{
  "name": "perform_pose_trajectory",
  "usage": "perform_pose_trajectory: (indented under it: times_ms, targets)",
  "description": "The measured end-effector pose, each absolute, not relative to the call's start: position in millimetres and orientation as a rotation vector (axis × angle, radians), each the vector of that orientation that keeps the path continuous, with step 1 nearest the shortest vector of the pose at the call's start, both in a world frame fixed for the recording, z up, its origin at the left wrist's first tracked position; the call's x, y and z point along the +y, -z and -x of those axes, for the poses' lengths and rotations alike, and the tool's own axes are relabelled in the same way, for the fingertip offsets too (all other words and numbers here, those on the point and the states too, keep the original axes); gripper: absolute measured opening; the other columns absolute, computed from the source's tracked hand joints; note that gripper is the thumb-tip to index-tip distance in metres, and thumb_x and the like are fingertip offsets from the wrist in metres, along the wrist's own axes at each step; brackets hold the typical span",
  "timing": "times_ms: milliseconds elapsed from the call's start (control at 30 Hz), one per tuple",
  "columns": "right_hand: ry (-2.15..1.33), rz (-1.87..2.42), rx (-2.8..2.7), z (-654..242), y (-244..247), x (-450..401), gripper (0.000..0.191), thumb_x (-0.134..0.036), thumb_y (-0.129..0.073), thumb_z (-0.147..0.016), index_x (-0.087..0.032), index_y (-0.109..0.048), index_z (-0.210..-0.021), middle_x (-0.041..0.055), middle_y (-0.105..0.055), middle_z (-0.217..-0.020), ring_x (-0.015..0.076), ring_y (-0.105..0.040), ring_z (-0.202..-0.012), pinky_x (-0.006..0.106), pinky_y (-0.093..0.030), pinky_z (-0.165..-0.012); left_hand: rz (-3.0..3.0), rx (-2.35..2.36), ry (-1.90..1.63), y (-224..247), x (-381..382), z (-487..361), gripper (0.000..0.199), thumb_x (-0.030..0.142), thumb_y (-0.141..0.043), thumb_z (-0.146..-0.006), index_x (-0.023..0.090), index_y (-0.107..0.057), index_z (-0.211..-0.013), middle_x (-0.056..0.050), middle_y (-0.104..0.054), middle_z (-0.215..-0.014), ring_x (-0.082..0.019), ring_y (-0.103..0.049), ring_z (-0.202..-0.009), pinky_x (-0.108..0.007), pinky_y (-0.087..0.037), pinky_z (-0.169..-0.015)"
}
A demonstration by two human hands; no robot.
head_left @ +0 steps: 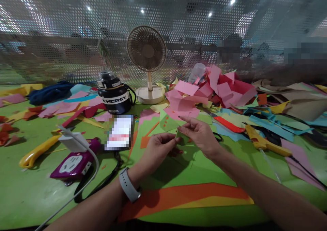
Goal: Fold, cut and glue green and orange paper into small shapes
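Both my hands meet near the middle of the view over a small piece of green paper (182, 137). Fingertips of my left hand (158, 148) pinch its left side; a watch with a pale band is on that wrist. My right hand (200, 135) grips its upper edge between thumb and fingers. Just behind stands a light green paper piece (170, 121) with small orange dots. Beneath my hands lie green sheets, with an orange scrap (145, 142) beside the left hand. Closer to me is a long orange paper strip (184, 196) with a yellow edge.
A fan (146, 49), a dark jug (114, 96) and a heap of pink paper (194, 91) stand at the back. To the left lie a phone (119, 132), a purple power socket (74, 164) and a yellow-handled tool (38, 151). Rightward are a red cutter (229, 124) and a yellow glue gun (265, 142).
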State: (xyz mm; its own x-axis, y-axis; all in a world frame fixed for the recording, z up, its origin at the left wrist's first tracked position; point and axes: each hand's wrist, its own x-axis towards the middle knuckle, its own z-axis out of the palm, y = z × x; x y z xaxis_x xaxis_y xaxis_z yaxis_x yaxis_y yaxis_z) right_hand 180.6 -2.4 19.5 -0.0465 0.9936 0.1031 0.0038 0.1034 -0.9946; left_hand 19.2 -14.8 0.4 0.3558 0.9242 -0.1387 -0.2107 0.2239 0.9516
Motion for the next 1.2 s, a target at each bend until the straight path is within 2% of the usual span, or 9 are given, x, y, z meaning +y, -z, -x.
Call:
perform_pose_trajectory:
  times_ms: [133, 200, 433, 533, 733, 900, 1033, 1100, 1200]
  targets:
    - [-1.124, 1.064, -1.256, -183, -26, 0, 0.042, -0.050, -0.073, -0.076, -0.020, -0.068, -0.105, 0.0058, -0.071, -0.099, 0.0187, -0.065, -0.095, 0.036, -0.050, -0.087, -0.989, 0.864, -0.979, -4, -14, -19, 0.016, 0.030, -0.080, -0.070, 0.018, -0.070, -0.073, -0.001, -0.069, -0.067, -0.015, -0.069, -0.057, -0.024, -0.051, -0.052]
    - [-1.013, 1.037, -1.221, -186, -30, 2, 0.035, -0.050, -0.074, -0.076, -0.020, -0.068, -0.093, 0.0044, -0.071, -0.093, 0.0174, -0.065, -0.089, 0.035, -0.050, -0.088, -0.968, 0.870, -0.995, -7, -14, -19, 0.017, 0.030, -0.081, -0.069, 0.017, -0.070, -0.073, 0.000, -0.069, -0.068, -0.014, -0.069, -0.058, -0.024, -0.052, -0.053]
    - [-0.856, 0.961, -1.208, -196, -54, -4, 0.044, -0.056, -0.071, -0.077, -0.021, -0.054, -0.056, -0.0067, -0.045, -0.040, 0.0112, -0.053, -0.046, 0.026, -0.050, -0.058, -0.920, 0.913, -0.990, -9, -10, -16, 0.027, 0.035, -0.083, -0.066, 0.016, -0.069, -0.079, -0.001, -0.070, -0.074, -0.015, -0.070, -0.060, -0.023, -0.052, -0.052]
    - [-0.831, 0.917, -1.147, -202, -71, -9, 0.057, -0.064, -0.061, -0.082, -0.022, -0.045, -0.046, -0.0084, -0.033, -0.033, 0.0087, -0.043, -0.033, 0.024, -0.045, -0.046, -0.918, 0.919, -0.998, -7, -9, -16, 0.030, 0.037, -0.083, -0.065, 0.016, -0.067, -0.079, -0.001, -0.071, -0.073, -0.015, -0.070, -0.061, -0.022, -0.051, -0.051]
    - [-0.763, 0.904, -1.163, -239, -110, -16, 0.035, -0.046, -0.085, -0.062, -0.022, -0.063, -0.073, -0.0067, -0.063, -0.060, 0.0095, -0.060, -0.053, 0.024, -0.053, -0.058, -0.907, 0.909, -1.056, -6, -7, -16, 0.023, 0.027, -0.081, -0.067, 0.017, -0.067, -0.083, -0.002, -0.072, -0.080, -0.018, -0.071, -0.075, -0.025, -0.054, -0.058]
    - [-0.484, 0.890, -1.127, -276, -126, -29, 0.033, -0.045, -0.080, -0.071, -0.021, -0.058, -0.063, -0.0105, -0.045, -0.037, 0.0059, -0.044, -0.036, 0.021, -0.042, -0.048, -0.903, 0.935, -1.061, -8, -6, -16, 0.023, 0.025, -0.079, -0.068, 0.015, -0.067, -0.085, -0.002, -0.072, -0.078, -0.018, -0.072, -0.074, -0.026, -0.056, -0.060]
    - [-0.447, 1.003, -1.167, -297, -116, -43, 0.055, -0.066, -0.059, -0.081, -0.022, -0.048, -0.050, -0.0077, -0.035, -0.029, 0.0083, -0.042, -0.032, 0.023, -0.040, -0.045, -0.884, 0.971, -1.070, -12, -8, -17, 0.026, 0.025, -0.080, -0.066, 0.014, -0.067, -0.086, -0.002, -0.073, -0.077, -0.017, -0.072, -0.071, -0.025, -0.057, -0.060]
    - [-0.478, 1.169, -1.199, -313, -106, -51, 0.052, -0.068, -0.061, -0.077, -0.021, -0.053, -0.055, -0.0041, -0.048, -0.037, 0.0111, -0.052, -0.039, 0.024, -0.044, -0.047, -0.875, 0.988, -1.085, -12, -8, -16, 0.027, 0.025, -0.080, -0.064, 0.014, -0.067, -0.085, -0.002, -0.073, -0.078, -0.017, -0.072, -0.071, -0.024, -0.057, -0.059]
    - [-0.426, 1.572, -1.406, -348, -86, -67, 0.038, -0.052, -0.071, -0.068, -0.020, -0.064, -0.086, 0.0049, -0.072, -0.074, 0.0210, -0.069, -0.068, 0.032, -0.055, -0.065, -0.877, 0.985, -1.108, -11, -6, -15, 0.028, 0.026, -0.081, -0.063, 0.015, -0.068, -0.085, -0.001, -0.073, -0.080, -0.017, -0.072, -0.073, -0.023, -0.057, -0.059]
